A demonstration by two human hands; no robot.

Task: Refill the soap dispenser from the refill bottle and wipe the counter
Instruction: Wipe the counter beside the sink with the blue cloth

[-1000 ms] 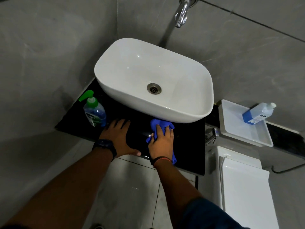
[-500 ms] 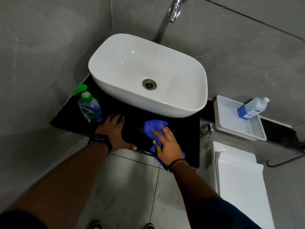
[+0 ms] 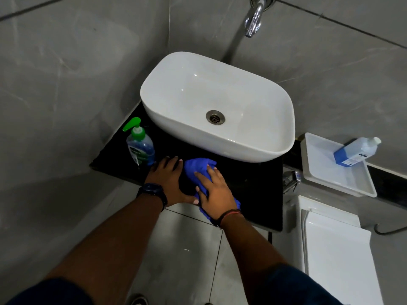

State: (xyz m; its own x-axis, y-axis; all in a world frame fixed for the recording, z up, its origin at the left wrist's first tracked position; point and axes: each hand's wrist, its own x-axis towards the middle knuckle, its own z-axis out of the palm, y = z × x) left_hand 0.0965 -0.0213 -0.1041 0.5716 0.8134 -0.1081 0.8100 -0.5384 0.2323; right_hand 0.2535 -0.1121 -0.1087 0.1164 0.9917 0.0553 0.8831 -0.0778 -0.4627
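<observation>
A soap dispenser (image 3: 140,147) with a green pump stands upright at the left of the black counter (image 3: 253,190). My left hand (image 3: 168,180) lies flat on the counter just right of the dispenser, fingers apart, holding nothing. My right hand (image 3: 214,190) presses a blue cloth (image 3: 196,168) onto the counter in front of the basin, right beside my left hand. The refill bottle (image 3: 354,151), clear with blue liquid and a white cap, leans in a white tray (image 3: 330,177) at the right.
A white basin (image 3: 220,102) sits on the counter under a chrome tap (image 3: 253,20). A chrome valve (image 3: 291,178) sticks out right of the counter. A white toilet cistern (image 3: 334,245) stands below the tray. Grey tiled walls close in at the left and back.
My right hand has slid the blue cloth leftward along the counter until it sits against my left hand. The left hand stays flat by the dispenser.
</observation>
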